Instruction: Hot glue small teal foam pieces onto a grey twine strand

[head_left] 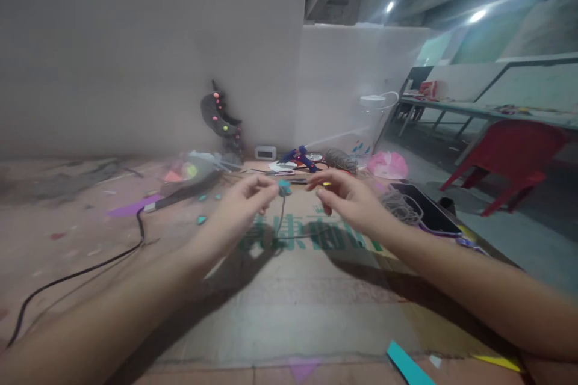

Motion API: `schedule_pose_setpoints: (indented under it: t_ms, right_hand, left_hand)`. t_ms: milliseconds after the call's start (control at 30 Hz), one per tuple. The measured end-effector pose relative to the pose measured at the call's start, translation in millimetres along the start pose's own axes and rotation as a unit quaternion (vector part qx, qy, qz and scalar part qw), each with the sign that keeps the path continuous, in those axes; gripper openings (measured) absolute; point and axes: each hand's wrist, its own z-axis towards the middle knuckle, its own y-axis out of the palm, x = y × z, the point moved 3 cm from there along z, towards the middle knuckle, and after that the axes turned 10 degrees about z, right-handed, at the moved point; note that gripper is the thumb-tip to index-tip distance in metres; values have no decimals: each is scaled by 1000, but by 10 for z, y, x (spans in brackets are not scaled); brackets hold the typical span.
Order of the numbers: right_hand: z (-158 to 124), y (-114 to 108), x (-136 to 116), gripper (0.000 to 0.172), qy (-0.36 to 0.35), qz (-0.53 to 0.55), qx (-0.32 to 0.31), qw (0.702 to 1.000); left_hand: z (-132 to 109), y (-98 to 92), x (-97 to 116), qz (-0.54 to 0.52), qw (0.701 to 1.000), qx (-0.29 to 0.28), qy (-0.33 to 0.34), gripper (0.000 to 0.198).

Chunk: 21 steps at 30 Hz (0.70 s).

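Got a small teal piece pinched in the left hand, up over some lettered cardboard, with a gray strand dangling under it. Got the right hand close by too, loosely curled near a yellow bit, but honestly can't tell about any grip there. Further back, can see a blue glue gun, gray yarn and a pink bag.

Small piece: turquoise
String: grey
Crescent ornament: dark grey, with pink and yellow-green dots
Glue gun: dark blue
Cardboard: greyish-beige, with green printed characters
Chair: red
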Motion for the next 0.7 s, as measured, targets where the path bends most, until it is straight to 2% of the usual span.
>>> schedule_pose_setpoints:
  t_ms: [67,167,367,567,700]
  right_hand:
    - [-88,211,154,36,24,55,-32,998]
    - [-168,344,356,35,58,75,-38,995]
    - [-179,328,502,24,62,2,-39,997]
    - [-153,314,507,26,73,25,-24,997]
    - [-145,312,488,27,73,29,-23,997]
  left_hand:
    - [-39,127,-100,33,999,-27,-11,19]
    - [-100,260,-210,33,998,-41,-46,19]
    - [-143,368,-395,59,995,-63,-56,22]
    - [-123,374,-524,9,996,-78,-45,19]
    - [-116,348,-529,-17,996,-55,-69,21]
